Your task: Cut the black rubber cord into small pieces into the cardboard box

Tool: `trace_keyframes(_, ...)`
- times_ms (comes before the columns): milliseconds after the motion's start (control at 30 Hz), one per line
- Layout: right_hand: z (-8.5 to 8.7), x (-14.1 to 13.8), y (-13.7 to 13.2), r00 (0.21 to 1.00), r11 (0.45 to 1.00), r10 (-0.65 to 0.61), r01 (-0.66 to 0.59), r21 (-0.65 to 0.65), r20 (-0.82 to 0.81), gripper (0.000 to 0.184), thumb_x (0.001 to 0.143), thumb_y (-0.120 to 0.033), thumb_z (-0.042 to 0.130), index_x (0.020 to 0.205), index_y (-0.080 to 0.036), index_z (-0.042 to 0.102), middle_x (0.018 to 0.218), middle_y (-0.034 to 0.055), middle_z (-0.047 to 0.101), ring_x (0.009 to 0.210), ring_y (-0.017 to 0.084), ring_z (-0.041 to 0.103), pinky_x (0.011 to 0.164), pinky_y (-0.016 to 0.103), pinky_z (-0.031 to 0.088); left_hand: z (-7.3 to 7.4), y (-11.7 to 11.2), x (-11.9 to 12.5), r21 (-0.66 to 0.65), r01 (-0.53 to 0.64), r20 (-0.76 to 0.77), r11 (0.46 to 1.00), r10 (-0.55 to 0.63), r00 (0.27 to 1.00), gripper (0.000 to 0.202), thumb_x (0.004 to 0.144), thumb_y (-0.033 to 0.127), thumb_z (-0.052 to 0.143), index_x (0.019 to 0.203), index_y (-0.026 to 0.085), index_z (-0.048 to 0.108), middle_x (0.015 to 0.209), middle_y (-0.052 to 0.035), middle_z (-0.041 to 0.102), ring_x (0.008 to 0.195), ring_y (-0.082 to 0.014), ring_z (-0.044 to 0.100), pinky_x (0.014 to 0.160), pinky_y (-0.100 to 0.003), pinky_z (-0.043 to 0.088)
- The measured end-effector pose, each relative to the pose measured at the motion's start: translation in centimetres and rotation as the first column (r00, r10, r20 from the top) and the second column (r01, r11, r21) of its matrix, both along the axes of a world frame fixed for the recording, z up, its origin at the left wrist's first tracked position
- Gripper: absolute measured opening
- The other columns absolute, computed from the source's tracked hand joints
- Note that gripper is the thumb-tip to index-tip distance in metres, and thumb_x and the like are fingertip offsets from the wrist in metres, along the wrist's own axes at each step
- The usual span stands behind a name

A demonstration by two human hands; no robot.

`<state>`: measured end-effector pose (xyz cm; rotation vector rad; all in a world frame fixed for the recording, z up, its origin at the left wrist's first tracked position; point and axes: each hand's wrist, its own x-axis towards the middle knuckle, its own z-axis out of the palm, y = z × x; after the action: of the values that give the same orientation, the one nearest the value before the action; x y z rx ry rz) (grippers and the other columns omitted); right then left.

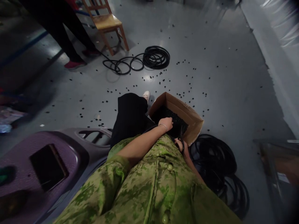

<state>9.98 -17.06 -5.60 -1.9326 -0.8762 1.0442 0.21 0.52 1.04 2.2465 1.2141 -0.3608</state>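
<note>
An open cardboard box stands right in front of me, with a mass of small black pieces inside. My left hand, with a thin bracelet at the wrist, is closed above the near part of the box. What its fingers pinch is too small to make out. Close to my body, at the box's near edge, my right hand has its fingers round a black hose. Part of that hand and of the hose is hidden by my shirt and the box.
Black hose coils lie right of the box; another coil lies ahead. Small black pieces are scattered over the grey floor. At left, a purple stool bears a phone. A person stands near a wooden chair.
</note>
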Motion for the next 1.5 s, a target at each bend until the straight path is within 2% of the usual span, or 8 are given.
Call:
trace_keyframes(267,-2.4,0.9,0.2,0.856,0.909,0.365,-0.245,-0.337,0.365,0.032,0.080,-0.050,0.049,0.077,-0.021,0.064,0.073,0.0032,0.069,0.074,0.018,0.060,0.065,0.023,0.040,-0.2,0.0,-0.1,0.011,0.011,0.023,1.000,-0.012,1.000,0.028,0.091,0.032,0.045,0.107,0.017,0.062,0.108,-0.0122,0.068,0.102,-0.0233,0.065,0.084,-0.031,0.051)
trace_keyframes(533,2.4,1.3,1.1,0.567,0.693,0.681,-0.294,-0.658,0.463,0.029,0.085,-0.043,0.050,0.090,-0.021,0.069,0.087,0.0110,0.073,0.079,0.019,0.066,0.062,0.024,0.034,-0.3,0.3,-0.3,0.008,0.001,0.037,1.000,-0.001,0.999,0.027,0.091,0.032,0.044,0.106,0.018,0.062,0.108,-0.0121,0.068,0.102,-0.0240,0.065,0.083,-0.032,0.051)
trace_keyframes(767,6.7,3.7,-0.3,0.629,0.913,0.408,-0.273,-0.304,0.662,0.028,0.083,-0.042,0.050,0.081,-0.018,0.065,0.078,0.0079,0.070,0.071,0.016,0.062,0.063,0.024,0.036,0.1,0.3,-0.1,-0.011,0.025,0.024,1.000,-0.025,0.999,0.029,0.091,0.033,0.044,0.109,0.018,0.062,0.111,-0.0115,0.068,0.104,-0.0226,0.064,0.085,-0.030,0.050)
trace_keyframes(900,6.5,4.4,-0.2,0.789,0.918,0.336,-0.396,0.006,0.515,0.030,0.083,-0.041,0.050,0.099,-0.018,0.062,0.088,0.0054,0.068,0.078,0.016,0.061,0.072,0.024,0.044,0.2,0.2,-0.1,-0.012,0.039,0.011,0.999,-0.039,0.999,0.031,0.091,0.033,0.043,0.111,0.017,0.062,0.112,-0.0127,0.067,0.104,-0.0227,0.064,0.087,-0.031,0.050)
trace_keyframes(1067,3.8,3.1,0.9,0.721,0.878,0.478,-0.410,-0.248,0.502,0.032,0.075,-0.027,0.056,0.106,-0.019,0.058,0.096,0.0066,0.067,0.081,0.017,0.061,0.072,0.026,0.042,0.1,0.1,-0.2,-0.010,0.043,0.011,0.999,-0.043,0.999,0.030,0.091,0.033,0.044,0.110,0.018,0.062,0.111,-0.0117,0.068,0.103,-0.0233,0.064,0.084,-0.031,0.051)
trace_keyframes(1200,3.1,2.4,1.3,0.750,0.923,0.366,-0.215,-0.320,0.551,0.035,0.079,-0.031,0.054,0.111,-0.019,0.053,0.083,0.0061,0.067,0.072,0.018,0.061,0.065,0.025,0.038,0.2,0.1,-0.2,-0.006,0.033,0.014,0.999,-0.033,0.999,0.029,0.091,0.033,0.045,0.108,0.018,0.063,0.110,-0.0113,0.068,0.103,-0.0227,0.064,0.084,-0.030,0.051)
trace_keyframes(1400,3.0,3.3,0.8,0.923,0.993,0.117,-0.113,-0.033,0.367,0.069,0.076,-0.030,0.052,0.141,-0.020,0.031,0.099,0.0048,0.067,0.082,0.017,0.062,0.076,0.029,0.045,0.0,0.2,-0.1,-0.007,0.000,0.037,1.000,0.000,0.999,0.028,0.091,0.034,0.045,0.108,0.019,0.062,0.111,-0.0111,0.068,0.103,-0.0226,0.065,0.086,-0.031,0.050)
trace_keyframes(1500,2.2,2.4,1.0,0.978,0.991,0.106,-0.118,0.055,0.182,0.062,0.077,-0.037,0.052,0.135,-0.019,0.042,0.092,0.0030,0.067,0.079,0.015,0.062,0.077,0.028,0.047,-0.1,0.2,-0.1,-0.007,-0.010,0.041,1.000,0.010,0.999,0.028,0.091,0.033,0.044,0.108,0.020,0.062,0.111,-0.0109,0.068,0.103,-0.0223,0.065,0.086,-0.031,0.050)
